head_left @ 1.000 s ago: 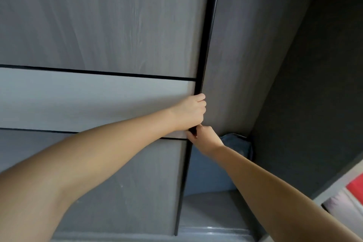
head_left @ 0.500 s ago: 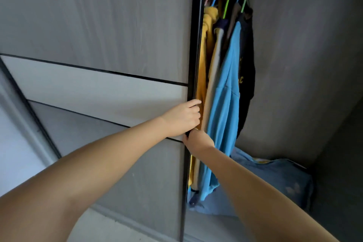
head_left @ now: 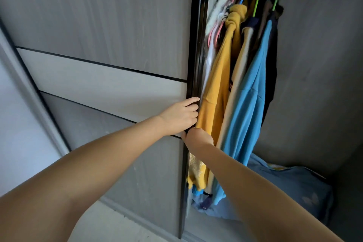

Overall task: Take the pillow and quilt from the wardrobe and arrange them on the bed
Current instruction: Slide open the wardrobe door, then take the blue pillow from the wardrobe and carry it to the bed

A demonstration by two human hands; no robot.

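Wardrobe stands partly open, its sliding door pushed aside. Inside, on its floor at the lower right, lies blue folded bedding; pillow or quilt, I cannot tell. Above that, clothes on hangers fill the gap beside the door edge. Left hand curls round that dark edge; right hand grips it just below, the two touching.
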